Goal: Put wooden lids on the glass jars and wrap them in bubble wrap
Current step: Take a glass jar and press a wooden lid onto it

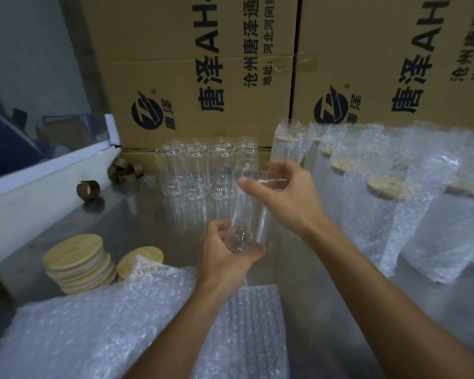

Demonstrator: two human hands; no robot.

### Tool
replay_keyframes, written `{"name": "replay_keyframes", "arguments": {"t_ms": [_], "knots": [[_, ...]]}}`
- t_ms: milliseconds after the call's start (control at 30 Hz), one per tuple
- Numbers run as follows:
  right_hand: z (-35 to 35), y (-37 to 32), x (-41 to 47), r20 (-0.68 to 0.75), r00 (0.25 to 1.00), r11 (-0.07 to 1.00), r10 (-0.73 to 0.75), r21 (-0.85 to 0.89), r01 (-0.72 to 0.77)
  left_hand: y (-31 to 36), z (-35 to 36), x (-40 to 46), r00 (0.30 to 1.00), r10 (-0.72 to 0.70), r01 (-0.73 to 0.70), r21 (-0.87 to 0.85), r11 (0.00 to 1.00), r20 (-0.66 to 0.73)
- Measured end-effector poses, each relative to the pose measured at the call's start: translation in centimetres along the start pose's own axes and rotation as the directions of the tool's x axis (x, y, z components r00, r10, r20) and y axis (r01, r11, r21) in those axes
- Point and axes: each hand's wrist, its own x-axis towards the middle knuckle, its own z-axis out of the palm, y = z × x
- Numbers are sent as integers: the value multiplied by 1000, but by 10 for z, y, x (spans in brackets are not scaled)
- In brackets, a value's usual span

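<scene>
Head view. One bare glass jar is held in the air over the middle of the steel table, above the sheets of bubble wrap spread along the near edge. Its long axis is tilted, mouth up and away toward the far edge, base down and near.

The left hand is curled under and round the base. The right hand is clamped on the upper part, thumb across the glass just below the mouth. No lid is on this jar.

The stack of wooden lids lies near the left edge, to the left of the grip and nearer the left hand. A lid is judged the next need, so the left hand would probably let go to fetch one.

Uncapped jars are lined up at the far edge; wrapped jars are ranged along the right.
</scene>
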Motion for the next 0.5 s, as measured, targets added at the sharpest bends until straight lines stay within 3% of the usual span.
{"name": "replay_keyframes", "arguments": {"t_ms": [133, 500], "knots": [[4, 3, -2, 43, 999, 999, -18, -42, 20, -9, 1, 6, 998, -6, 11, 90, 996, -56], [15, 11, -12, 138, 990, 980, -2, -199, 29, -9, -2, 3, 998, 62, -61, 57, 997, -11]]}}
